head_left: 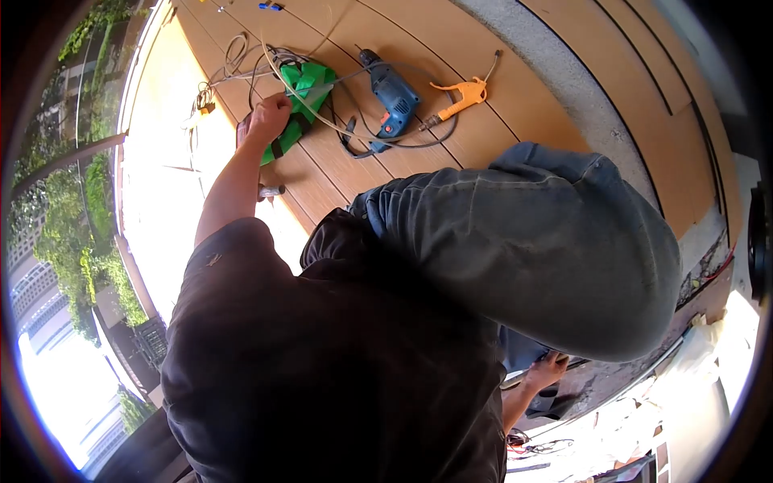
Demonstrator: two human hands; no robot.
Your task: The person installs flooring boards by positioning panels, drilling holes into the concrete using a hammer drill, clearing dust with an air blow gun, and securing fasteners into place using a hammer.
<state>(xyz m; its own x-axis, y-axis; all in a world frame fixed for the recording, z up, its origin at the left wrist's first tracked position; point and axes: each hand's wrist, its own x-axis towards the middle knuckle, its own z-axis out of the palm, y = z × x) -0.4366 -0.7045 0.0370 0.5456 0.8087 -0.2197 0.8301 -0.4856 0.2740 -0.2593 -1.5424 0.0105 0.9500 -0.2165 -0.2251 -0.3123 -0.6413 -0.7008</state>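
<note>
My left hand is closed at the left edge of a green bag with black straps. A small dark reddish thing shows beside its fingers; what the hand grips is hidden. To the right of the bag lies a blue corded power drill. Beyond the drill is an orange air blow gun with a thin nozzle. Low on the right, my right hand is by my bent leg in jeans, its fingers curled against something dark that I cannot make out.
Tangled cables and a hose run over the brown plank decking. A small cylindrical thing lies near my left forearm. Several boards and a grey strip are at the right. Loose wires and scraps lie at lower right.
</note>
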